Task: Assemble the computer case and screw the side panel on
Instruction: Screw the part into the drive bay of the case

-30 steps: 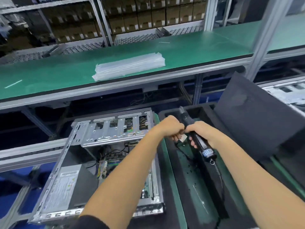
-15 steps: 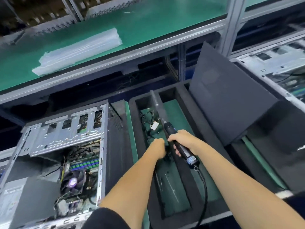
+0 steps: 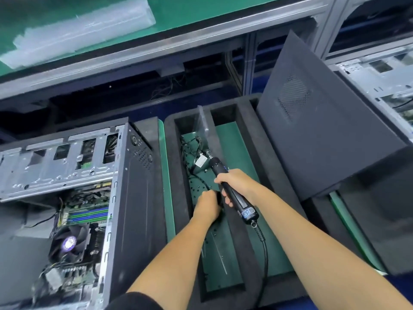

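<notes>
The right hand (image 3: 234, 184) grasps a black electric screwdriver (image 3: 232, 193) over a foam tray (image 3: 176, 175). The left hand (image 3: 206, 205), fingers curled, reaches into the tray among small screws (image 3: 197, 186); its grip cannot be told. The open computer case (image 3: 125, 198) lies left, the dark side panel (image 3: 324, 130) leaning far right

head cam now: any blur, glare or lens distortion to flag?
Head view: motion blur smears the plastic bags on the upper shelf; wide-angle bowing bends the shelf rail and the open case. Right hand on the screwdriver and left hand read fairly sharp. Lighting is even, without harsh glare; the side panel is matte.
</notes>
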A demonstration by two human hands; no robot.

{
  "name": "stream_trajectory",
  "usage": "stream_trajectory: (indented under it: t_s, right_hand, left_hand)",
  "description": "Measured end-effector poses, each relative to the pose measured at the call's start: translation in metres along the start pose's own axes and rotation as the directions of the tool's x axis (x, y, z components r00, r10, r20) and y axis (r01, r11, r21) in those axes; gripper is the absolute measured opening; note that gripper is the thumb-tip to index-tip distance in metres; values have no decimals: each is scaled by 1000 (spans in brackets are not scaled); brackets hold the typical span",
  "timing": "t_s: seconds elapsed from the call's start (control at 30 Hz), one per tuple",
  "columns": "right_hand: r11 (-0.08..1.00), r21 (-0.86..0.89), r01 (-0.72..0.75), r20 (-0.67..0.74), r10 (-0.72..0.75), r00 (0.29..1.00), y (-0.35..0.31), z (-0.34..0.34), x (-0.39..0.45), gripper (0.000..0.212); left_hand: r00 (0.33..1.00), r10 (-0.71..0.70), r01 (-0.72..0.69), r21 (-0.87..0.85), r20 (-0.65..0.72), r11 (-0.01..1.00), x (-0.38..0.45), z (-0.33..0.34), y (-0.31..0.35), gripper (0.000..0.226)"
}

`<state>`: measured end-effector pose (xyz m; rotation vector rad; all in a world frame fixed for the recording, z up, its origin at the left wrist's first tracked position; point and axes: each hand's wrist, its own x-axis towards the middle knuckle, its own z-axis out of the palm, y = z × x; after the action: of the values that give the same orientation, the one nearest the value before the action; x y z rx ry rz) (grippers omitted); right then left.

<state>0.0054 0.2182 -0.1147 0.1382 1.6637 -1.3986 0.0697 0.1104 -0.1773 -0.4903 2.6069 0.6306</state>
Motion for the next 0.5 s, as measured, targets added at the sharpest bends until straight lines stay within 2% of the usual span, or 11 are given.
stream_trajectory:
  t_s: [0.1, 0.2, 0.33, 0.43, 0.5]
  right_hand:
    - [1000, 9, -6, 14, 6, 1000, -2, -1, -2, 22]
    - [1000, 0, -20, 8, 20, 1000, -4, 1, -9, 23]
    - [996, 75, -55, 14, 54, 998, -21, 9, -29, 19]
    - [991, 127, 49, 52, -56, 997, -53, 18, -53, 16]
    - [967, 199, 160, 82, -179, 980, -76, 26, -72, 33]
  left_hand:
    - [1000, 5, -5, 0, 16, 1000, -1, 1, -1, 28]
    - [1000, -14, 15, -33, 9, 999, 0, -7, -1, 19]
    - [1000, -11, 13, -104, 25, 995, 0, -41, 10, 11]
    - [1000, 7, -8, -245, -2, 970, -5, -84, 18, 32]
    - [998, 13, -37, -437, -56, 899, -12, -118, 21, 45]
